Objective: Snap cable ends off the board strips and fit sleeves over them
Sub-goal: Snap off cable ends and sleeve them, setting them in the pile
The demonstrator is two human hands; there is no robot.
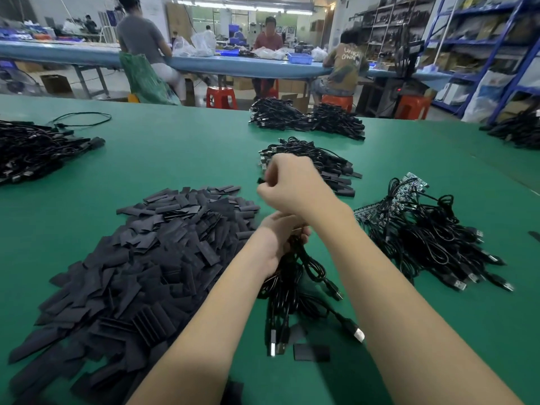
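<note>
My left hand [279, 239] grips a bundle of black USB cables [295, 290] that hangs down to the green table [175, 159]. Above it, my right hand [292, 185] is curled and pinches a small black piece at its fingertips, likely a sleeve or cable end; blur hides which. A large heap of flat black sleeves [140, 264] lies to the left. On the right lies a tangle of cables still joined to a board strip [409, 182]. A pile of sleeved cables [318, 168] sits just beyond my right hand.
More black cable piles lie at the far left [35, 150], the far centre [306, 118] and the far right edge [517, 130]. A few loose sleeves [309, 350] lie near the table's front. People sit at a blue bench [87, 54] behind; shelving stands at the right.
</note>
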